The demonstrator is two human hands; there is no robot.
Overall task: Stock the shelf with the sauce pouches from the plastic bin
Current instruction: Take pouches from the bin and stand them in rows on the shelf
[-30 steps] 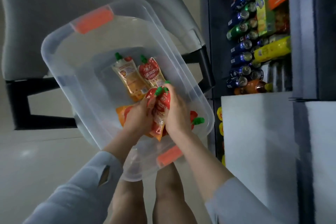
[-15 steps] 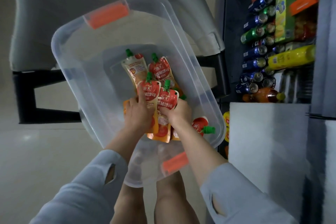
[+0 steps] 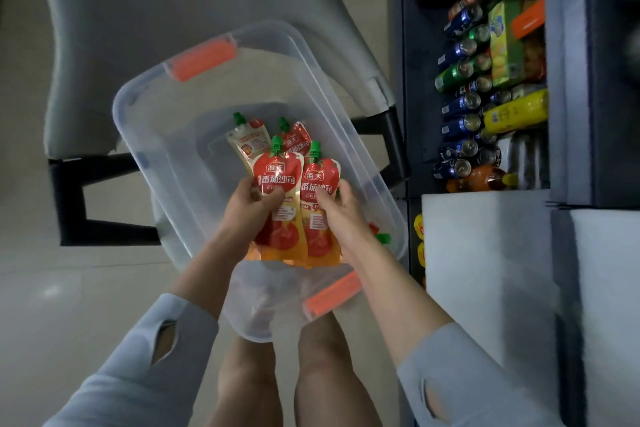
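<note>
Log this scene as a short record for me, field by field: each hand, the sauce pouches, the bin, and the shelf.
left hand: grips first sauce pouch, green cap up
right hand: grips second sauce pouch, beside the first
plastic bin: clear, orange handles, below both hands
left in bin: pale pouch, red pouch; third pouch mostly hidden by the right hand
shelf: to the right, holding drink cans and a yellow bottle

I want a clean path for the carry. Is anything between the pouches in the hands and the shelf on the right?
Only the bin's right rim lies between the held pouches and the shelf. The shelf part in view is packed with cans and bottles, so a free spot is not visible.
</note>
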